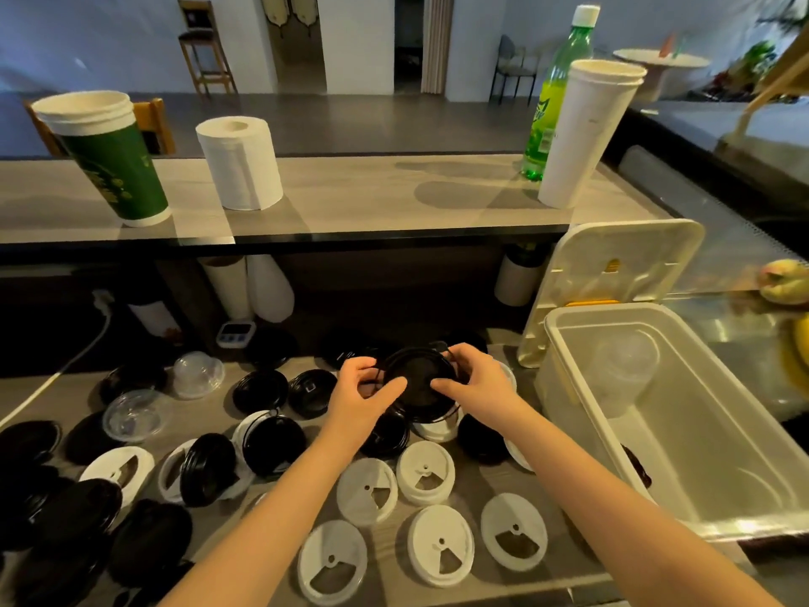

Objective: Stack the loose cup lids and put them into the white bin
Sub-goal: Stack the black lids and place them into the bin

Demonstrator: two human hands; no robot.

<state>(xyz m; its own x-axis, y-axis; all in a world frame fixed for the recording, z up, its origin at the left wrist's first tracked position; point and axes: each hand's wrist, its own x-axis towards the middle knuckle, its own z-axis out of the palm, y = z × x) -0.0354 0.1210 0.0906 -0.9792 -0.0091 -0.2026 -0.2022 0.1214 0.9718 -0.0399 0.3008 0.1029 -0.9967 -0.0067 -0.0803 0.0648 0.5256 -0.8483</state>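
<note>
Black lid stack [418,383] sits between both hands — left hand [363,389] and right hand [475,378] grip its rims

on the raised ledge [372,199] across the upper frame: a stack of green paper cups [111,164] at left, a paper towel roll [240,164] near it, a green soda bottle [556,102] just beside a stack of white cups [586,133] at right. a small digital timer [236,334] sits below, centre-left; a wooden stool [203,59] stands upper left.
</note>
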